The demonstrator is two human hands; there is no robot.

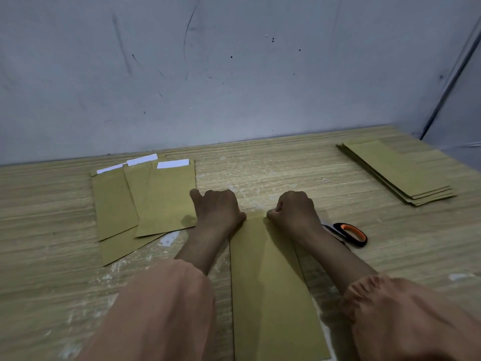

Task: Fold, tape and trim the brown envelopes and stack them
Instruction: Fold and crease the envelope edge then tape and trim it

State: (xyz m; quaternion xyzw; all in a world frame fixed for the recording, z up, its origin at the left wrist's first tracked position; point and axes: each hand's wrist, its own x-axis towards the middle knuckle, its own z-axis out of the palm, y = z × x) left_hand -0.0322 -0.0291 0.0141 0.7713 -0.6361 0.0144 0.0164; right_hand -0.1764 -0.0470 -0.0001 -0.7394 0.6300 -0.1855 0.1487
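A long brown envelope [270,282] lies lengthwise on the wooden table [286,168] in front of me. My left hand [217,208] has curled fingers and presses down on the envelope's far left corner. My right hand [295,211] is curled too and pinches the far right corner of its top edge. The flap end lies hidden under both hands. To the left are three loose brown envelopes [153,196] with white strips showing at their far ends. A neat stack of brown envelopes [398,170] sits at the far right.
Black scissors with orange handle lining [350,234] lie just right of my right wrist. A scuffed grey wall [234,74] stands close behind the table. My loose sleeves cover the near part of the table.
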